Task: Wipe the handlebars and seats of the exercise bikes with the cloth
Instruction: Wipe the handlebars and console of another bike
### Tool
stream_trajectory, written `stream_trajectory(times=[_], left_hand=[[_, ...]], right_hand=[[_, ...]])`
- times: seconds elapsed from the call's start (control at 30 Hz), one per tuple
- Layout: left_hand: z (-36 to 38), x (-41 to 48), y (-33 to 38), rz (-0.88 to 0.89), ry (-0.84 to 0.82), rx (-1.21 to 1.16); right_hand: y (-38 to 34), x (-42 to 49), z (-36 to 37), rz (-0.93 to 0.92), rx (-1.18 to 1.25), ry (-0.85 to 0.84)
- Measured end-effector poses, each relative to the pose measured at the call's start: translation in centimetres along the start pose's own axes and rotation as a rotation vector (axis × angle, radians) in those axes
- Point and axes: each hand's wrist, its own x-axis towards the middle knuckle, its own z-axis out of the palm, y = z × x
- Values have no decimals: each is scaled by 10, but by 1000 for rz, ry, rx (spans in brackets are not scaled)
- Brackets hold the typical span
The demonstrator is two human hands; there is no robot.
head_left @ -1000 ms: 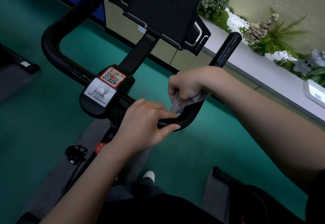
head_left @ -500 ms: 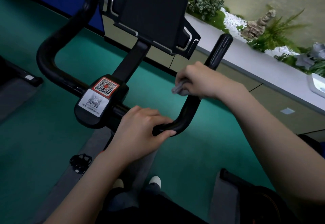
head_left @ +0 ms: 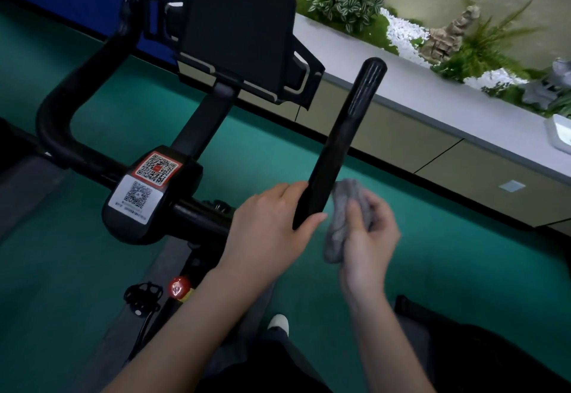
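The right grip [head_left: 369,238] pinches the bunched cloth [head_left: 338,232] just beside the handlebar [head_left: 349,120]; the left grip [head_left: 272,229] curls round its bend. Handlebar wiping seems in hand; next the cloth must wrap the bar and slide along it
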Motion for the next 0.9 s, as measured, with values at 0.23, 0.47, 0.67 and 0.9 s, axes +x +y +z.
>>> stream_trajectory(times=[0.23, 0.47, 0.67, 0.9], left_hand=[[5, -2, -4, -40, 24, -31], [4, -2, -2, -61, 17, -9], [2, 3, -1, -95, 1, -66], [2, 15, 5, -132, -1, -129]], right_hand=[[4, -22, 29, 648, 596, -87], [-15, 25, 39, 647, 617, -82], [-9, 7, 26, 516, 512, -13], [-35, 48, 41, -175, 155, 56]])
